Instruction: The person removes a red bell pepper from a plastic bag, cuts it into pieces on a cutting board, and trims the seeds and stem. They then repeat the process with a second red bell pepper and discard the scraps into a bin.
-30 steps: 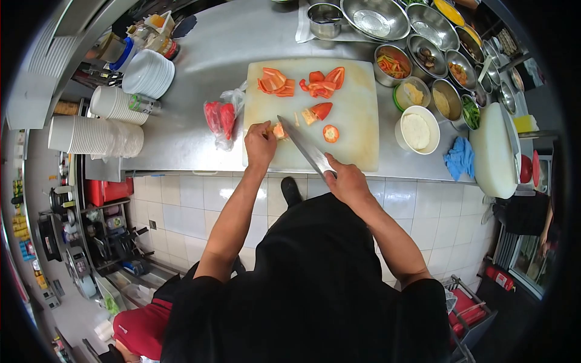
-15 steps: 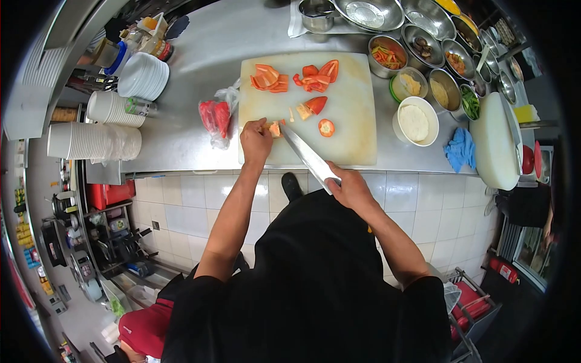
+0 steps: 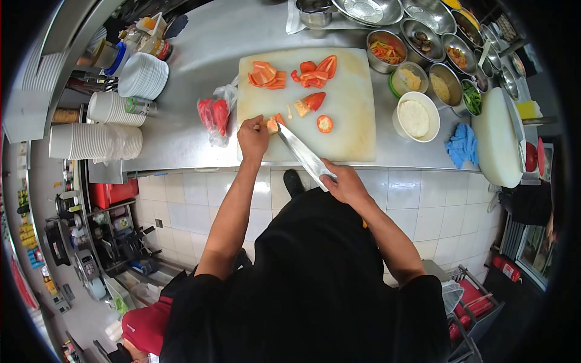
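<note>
My left hand (image 3: 253, 138) is closed on a piece of red bell pepper (image 3: 273, 124) with pale core, near the front left of the white cutting board (image 3: 351, 142). In my right hand (image 3: 345, 180) is the handle of a large kitchen knife (image 3: 302, 154). The blade slants up to the left, and its tip is at the held piece. Flattened pepper pieces (image 3: 266, 77) lie at the back left of the board, with more pepper pieces (image 3: 317, 72) beside them. Nearer me are a cored chunk (image 3: 310, 104) and a round pepper end (image 3: 325, 124).
A plastic bag of red peppers (image 3: 213, 115) lies left of the board. Stacked bowls (image 3: 91, 140) and plates (image 3: 143, 75) stand farther left. To the right are metal bowls of ingredients (image 3: 387, 51), a white tub (image 3: 416, 118) and a blue cloth (image 3: 462, 146).
The knife tip has shifted slightly against the held pepper piece, and a red part of that piece now shows more. The view has moved a little; the other pepper pieces stay put.
</note>
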The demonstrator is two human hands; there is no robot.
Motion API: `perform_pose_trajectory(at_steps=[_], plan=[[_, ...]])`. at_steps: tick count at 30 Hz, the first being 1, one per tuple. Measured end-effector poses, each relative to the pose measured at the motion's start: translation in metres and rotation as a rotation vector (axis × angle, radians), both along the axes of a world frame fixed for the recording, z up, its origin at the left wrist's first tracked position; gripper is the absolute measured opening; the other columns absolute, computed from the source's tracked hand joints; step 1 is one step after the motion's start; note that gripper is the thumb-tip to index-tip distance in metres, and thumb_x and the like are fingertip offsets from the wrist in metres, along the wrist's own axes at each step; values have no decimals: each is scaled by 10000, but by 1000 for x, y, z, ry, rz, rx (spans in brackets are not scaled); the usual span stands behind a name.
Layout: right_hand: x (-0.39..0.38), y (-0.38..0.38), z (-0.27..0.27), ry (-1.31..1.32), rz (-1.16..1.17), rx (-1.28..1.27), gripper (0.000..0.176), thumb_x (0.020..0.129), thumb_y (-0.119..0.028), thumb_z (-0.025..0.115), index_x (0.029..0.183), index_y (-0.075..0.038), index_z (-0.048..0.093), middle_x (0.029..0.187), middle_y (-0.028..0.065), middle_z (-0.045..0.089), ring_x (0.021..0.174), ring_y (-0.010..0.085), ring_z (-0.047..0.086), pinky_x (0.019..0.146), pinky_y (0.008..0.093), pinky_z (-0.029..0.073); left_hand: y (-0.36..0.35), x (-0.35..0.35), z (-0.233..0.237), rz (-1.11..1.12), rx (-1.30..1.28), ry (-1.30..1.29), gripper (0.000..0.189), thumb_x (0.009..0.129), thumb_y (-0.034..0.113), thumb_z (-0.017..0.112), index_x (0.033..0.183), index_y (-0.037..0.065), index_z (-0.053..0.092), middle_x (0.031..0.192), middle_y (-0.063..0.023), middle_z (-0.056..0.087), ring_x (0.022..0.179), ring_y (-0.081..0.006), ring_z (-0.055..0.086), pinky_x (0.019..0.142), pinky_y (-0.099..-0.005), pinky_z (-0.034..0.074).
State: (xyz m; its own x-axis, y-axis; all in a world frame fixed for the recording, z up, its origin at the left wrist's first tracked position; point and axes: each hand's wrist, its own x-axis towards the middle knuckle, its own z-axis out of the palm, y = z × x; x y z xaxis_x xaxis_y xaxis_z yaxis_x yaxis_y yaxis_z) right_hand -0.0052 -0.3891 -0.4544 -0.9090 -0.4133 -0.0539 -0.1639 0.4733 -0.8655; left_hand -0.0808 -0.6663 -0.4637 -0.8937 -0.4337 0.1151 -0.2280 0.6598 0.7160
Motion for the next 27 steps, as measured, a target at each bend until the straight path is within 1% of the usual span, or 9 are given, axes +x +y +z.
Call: perform_pose_trajectory(at_steps=[3,6,7,8,9,11,14,20,27], plan=[[1,5,3,-112,55,71,511,888,-163,665,1367,-51,528,1088,275,657,1030,390,654,893,385,498,2,1,2,12,3,-28,246,810,46,643,1037,3,727,1035,-195,702,855,-297,710,779,-364,559],[-2,-1,1,-112,64,-42,528,870,-187,671,1362,-52,535,1044,273,667,935,372,681,869,393,511,-3,0,-1,66,150,-110,252,831,56,652,1067,-8,715,1060,-189,704,832,-258,718,721,-341,573],[-4,-2,7,-254,62,-22,527,883,-191,665,1373,-57,528,977,246,683,805,323,680,770,376,526,-5,1,-1,69,146,-109,252,831,56,652,1067,-8,715,1060,-189,704,832,-258,718,721,-341,573],[-6,-2,15,-397,58,-1,526,895,-196,660,1384,-61,522,909,219,699,674,273,679,671,359,540,-6,3,-1,78,308,-111,258,840,41,648,1084,-21,703,1063,-189,702,822,-238,716,694,-325,582],[-7,0,23,-397,59,-1,526,895,-196,660,1384,-61,522,909,219,699,674,273,679,671,359,540,-5,3,0,86,471,-113,264,849,26,645,1101,-34,692,1066,-188,701,812,-217,715,666,-309,592],[-9,4,35,-799,74,-116,515,924,-209,640,1405,-76,513,744,107,643,476,154,550,463,292,462,-3,4,2,90,511,-92,273,854,3,636,1119,-47,675,1056,-179,693,809,-207,708,650,-296,600],[-3,4,21,-856,67,-315,450,935,-214,636,1349,-53,562,677,38,555,421,109,484,380,248,376,3,7,1,105,550,-60,280,857,-24,636,1133,-61,655,1041,-161,675,815,-198,696,650,-288,613],[-3,11,38,-1203,7,-582,307,929,-205,648,1176,-27,606,664,29,516,422,115,479,374,259,374,6,12,-1,117,592,-12,277,850,-16,676,1123,-49,642,1013,-122,650,845,-176,671,687,-288,612],[4,23,28,-1360,34,-718,393,924,-258,649,1243,-41,572,720,56,536,428,131,480,375,247,355,11,13,-5,88,645,64,293,852,17,699,1138,-22,648,934,-93,662,789,-141,651,693,-271,579]])
